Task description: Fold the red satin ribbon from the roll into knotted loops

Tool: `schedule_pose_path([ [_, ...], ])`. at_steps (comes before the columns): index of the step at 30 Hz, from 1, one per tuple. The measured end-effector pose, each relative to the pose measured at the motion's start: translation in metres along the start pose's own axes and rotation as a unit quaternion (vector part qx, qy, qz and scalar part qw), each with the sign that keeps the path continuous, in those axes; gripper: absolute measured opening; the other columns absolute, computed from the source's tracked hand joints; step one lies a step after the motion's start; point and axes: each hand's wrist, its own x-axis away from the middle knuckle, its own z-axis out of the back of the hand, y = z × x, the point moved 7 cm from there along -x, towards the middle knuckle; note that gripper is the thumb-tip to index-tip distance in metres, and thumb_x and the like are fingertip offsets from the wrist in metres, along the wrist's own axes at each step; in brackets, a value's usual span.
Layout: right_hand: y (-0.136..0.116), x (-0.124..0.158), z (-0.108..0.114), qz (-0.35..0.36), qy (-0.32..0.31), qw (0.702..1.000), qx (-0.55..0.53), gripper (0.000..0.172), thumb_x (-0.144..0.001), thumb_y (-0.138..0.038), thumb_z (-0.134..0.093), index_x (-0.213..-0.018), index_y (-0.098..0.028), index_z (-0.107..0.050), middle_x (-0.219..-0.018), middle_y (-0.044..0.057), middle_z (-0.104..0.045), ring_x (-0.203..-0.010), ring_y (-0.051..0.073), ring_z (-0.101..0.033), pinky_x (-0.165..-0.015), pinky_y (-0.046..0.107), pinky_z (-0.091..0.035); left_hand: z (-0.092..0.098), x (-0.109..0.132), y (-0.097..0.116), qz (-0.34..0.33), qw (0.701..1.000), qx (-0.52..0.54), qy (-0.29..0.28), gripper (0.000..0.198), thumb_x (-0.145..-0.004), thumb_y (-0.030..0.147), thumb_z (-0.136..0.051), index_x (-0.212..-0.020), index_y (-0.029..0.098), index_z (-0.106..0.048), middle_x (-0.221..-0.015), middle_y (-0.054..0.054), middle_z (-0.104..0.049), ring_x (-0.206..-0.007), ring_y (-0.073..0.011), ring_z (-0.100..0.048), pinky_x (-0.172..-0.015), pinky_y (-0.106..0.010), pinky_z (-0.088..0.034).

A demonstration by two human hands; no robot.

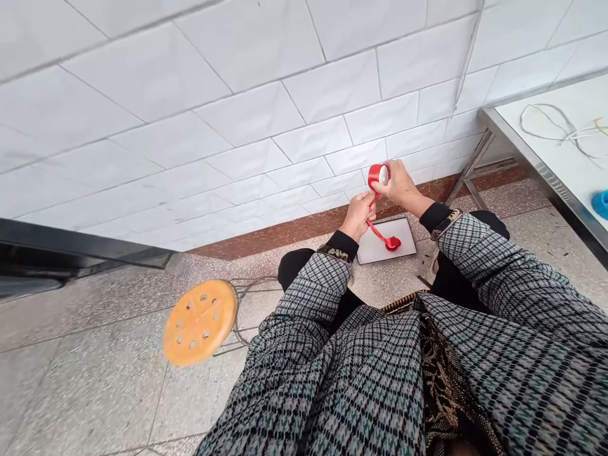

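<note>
My right hand [398, 183] grips a roll of red ribbon [375, 176] with a white core, its thumb against the side. A red strip runs down from the roll to my left hand [357, 216], whose fingers are closed on it. Below the left hand the red strip [376, 232] continues to a bunched red end [392, 243], which appears over a shallow white tray [369, 253] with a dark rim. Whether the bunch touches the tray I cannot tell. Both hands are close together in front of the tiled wall.
An orange round stool [202, 323] with holes in its seat and thin metal legs stands on the left. At the right is a metal-edged white table [536, 136] bearing pale wires [565, 134] and a blue object [601, 204]. A dark piece of furniture [85, 250] juts in at far left.
</note>
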Motion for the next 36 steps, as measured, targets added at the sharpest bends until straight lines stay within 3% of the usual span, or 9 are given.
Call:
schedule_pose_path([
  [4,-0.008,-0.001,-0.005,0.039,-0.003,0.997,0.070,0.065,-0.080,-0.020,-0.083,-0.138,-0.007,-0.057,-0.137,0.027,-0.064,-0.130,0.041,-0.063,-0.112,0.054,-0.053,0.007,-0.014,0.000,0.013,0.999,0.038,-0.027,0.071,-0.106,0.077,-0.050,-0.063,0.021,-0.039,-0.048,0.009,-0.029,-0.037,-0.0031,-0.019,-0.039,-0.019,-0.016],
  [9,-0.021,-0.004,-0.011,0.121,-0.035,0.978,0.165,0.067,-0.086,-0.025,-0.077,-0.146,-0.005,-0.053,-0.143,0.031,-0.061,-0.136,0.047,-0.058,-0.123,0.067,-0.039,0.010,-0.038,0.001,0.060,0.995,0.036,-0.068,0.080,-0.097,0.094,-0.042,-0.059,0.023,-0.040,-0.044,0.008,-0.026,-0.034,-0.0036,-0.017,-0.036,-0.023,-0.011],
  [13,-0.016,-0.008,-0.020,0.128,-0.070,0.967,0.208,0.062,-0.091,-0.027,-0.070,-0.147,-0.006,-0.056,-0.149,0.029,-0.061,-0.137,0.046,-0.057,-0.131,0.070,-0.025,0.010,-0.062,-0.003,0.091,0.992,0.023,-0.086,0.075,-0.099,0.086,-0.052,-0.061,0.023,-0.045,-0.042,0.008,-0.030,-0.033,-0.0035,-0.018,-0.037,-0.024,-0.009],
  [16,-0.003,-0.011,-0.027,0.125,-0.090,0.966,0.210,0.061,-0.093,-0.029,-0.068,-0.149,-0.008,-0.056,-0.151,0.028,-0.060,-0.138,0.045,-0.057,-0.132,0.072,-0.021,0.011,-0.075,-0.010,0.113,0.989,0.022,-0.092,0.066,-0.102,0.076,-0.061,-0.065,0.022,-0.050,-0.043,0.008,-0.031,-0.033,-0.0034,-0.018,-0.037,-0.023,-0.010],
  [24,0.026,-0.015,-0.036,0.138,-0.126,0.970,0.154,0.065,-0.099,-0.033,-0.071,-0.156,-0.010,-0.050,-0.151,0.027,-0.055,-0.140,0.045,-0.054,-0.120,0.067,-0.044,0.008,-0.084,-0.022,0.163,0.977,0.057,-0.121,0.057,-0.109,0.065,-0.054,-0.072,0.022,-0.053,-0.045,0.009,-0.029,-0.035,-0.0045,-0.015,-0.038,-0.023,-0.015],
  [36,0.020,-0.010,-0.022,0.143,-0.111,0.978,0.099,0.064,-0.101,-0.027,-0.072,-0.160,-0.015,-0.050,-0.156,0.024,-0.052,-0.151,0.046,-0.048,-0.127,0.075,-0.040,0.004,-0.076,-0.019,0.106,0.990,0.040,-0.079,0.053,-0.104,0.068,-0.063,-0.081,0.022,-0.058,-0.048,0.009,-0.032,-0.037,-0.0056,-0.020,-0.041,-0.027,-0.018],
])
